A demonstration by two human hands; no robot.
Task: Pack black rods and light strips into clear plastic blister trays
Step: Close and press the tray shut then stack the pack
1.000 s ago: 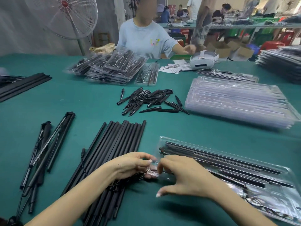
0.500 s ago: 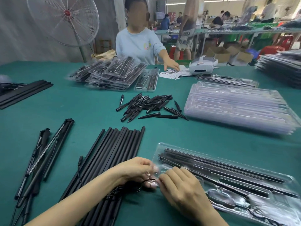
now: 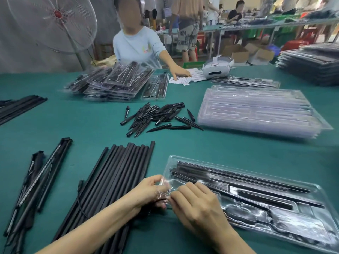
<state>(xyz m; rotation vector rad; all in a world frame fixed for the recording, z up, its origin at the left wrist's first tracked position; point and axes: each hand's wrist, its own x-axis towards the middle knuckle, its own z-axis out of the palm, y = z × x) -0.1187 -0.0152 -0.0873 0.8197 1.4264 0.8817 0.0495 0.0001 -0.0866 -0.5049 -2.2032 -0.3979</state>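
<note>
Since the earlier frame, both hands have edged up to the near left corner of the clear blister tray (image 3: 244,197), which lies at lower right of the green bench (image 3: 91,123) holding black rods; the left hand (image 3: 148,191) and right hand (image 3: 198,204) have fingers curled, pinching crinkled clear film at that corner. Left of them lie loose black rods (image 3: 113,180), with light strips (image 3: 36,178) at far left. Farther back sit black spikes (image 3: 156,116), stacked empty trays (image 3: 256,110) and a person (image 3: 137,46) at upper centre.
</note>
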